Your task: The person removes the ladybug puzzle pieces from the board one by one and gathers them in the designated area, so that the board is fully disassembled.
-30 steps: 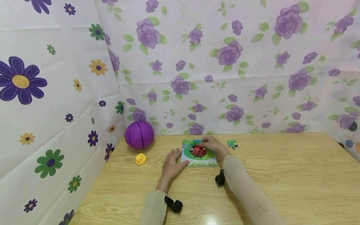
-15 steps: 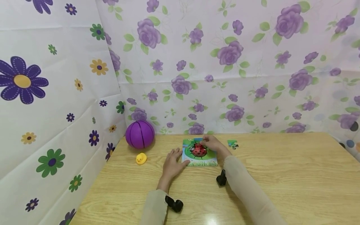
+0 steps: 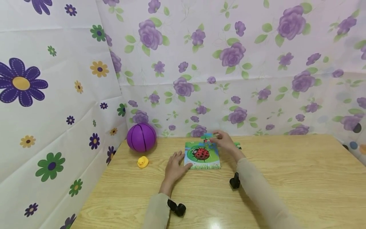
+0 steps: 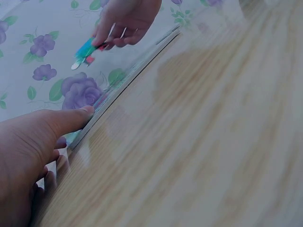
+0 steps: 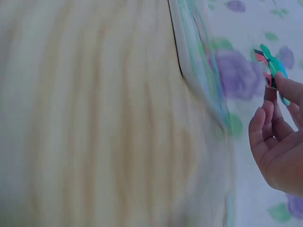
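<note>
Higher than before, toward the tabletop's [image 3: 291, 168] back edge, our right hand [image 3: 225, 142] is lifting a pinched piece [image 3: 207, 137]; our spread left hand [image 3: 174, 168] is touching the puzzle [image 3: 201, 158]. We're apparently dismantling, next needing setting-down space.

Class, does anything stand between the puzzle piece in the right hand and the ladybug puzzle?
Nothing visible does. The right hand pinches the puzzle piece aloft; the left hand rests at the near-left corner of the ladybug puzzle.

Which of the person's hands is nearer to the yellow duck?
Left. The left hand is right of the yellow duck, at the left edge of the puzzle; the right hand is farther right, holding a puzzle piece.
</note>
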The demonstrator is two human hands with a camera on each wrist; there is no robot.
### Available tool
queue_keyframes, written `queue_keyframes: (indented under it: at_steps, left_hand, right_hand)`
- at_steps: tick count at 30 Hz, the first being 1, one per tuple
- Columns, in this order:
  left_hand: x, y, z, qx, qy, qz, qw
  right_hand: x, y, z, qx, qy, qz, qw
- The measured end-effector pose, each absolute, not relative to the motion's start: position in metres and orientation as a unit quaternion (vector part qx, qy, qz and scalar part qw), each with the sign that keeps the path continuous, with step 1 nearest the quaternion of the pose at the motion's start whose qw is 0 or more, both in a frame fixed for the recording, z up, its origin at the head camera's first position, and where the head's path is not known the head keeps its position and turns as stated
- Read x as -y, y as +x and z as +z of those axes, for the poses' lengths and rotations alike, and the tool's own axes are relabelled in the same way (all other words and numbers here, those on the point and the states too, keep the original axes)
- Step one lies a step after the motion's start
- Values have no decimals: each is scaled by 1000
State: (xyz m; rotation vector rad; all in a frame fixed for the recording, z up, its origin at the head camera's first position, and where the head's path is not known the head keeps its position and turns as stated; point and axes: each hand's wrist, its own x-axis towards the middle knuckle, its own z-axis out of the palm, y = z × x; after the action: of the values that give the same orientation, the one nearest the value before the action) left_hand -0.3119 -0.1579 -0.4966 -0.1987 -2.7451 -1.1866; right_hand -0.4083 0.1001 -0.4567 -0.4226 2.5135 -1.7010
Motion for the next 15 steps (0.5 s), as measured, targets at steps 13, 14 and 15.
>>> queue_keyframes:
  at_steps: [13,14,15]
  left_hand:
    - [158,-310,-495,911,-61,-401,72]
    - [158,-311,-495,912,-61,-400,72]
    - [158,-311,-495,911,-62,-400,71]
  right_hand:
    - [-198,-408,-447,-841,-96,-532,-2]
    - [-205,-407,-447,-845,-93,-527,-3]
    - [-211,-406,-448,-848,-90,-522,-3]
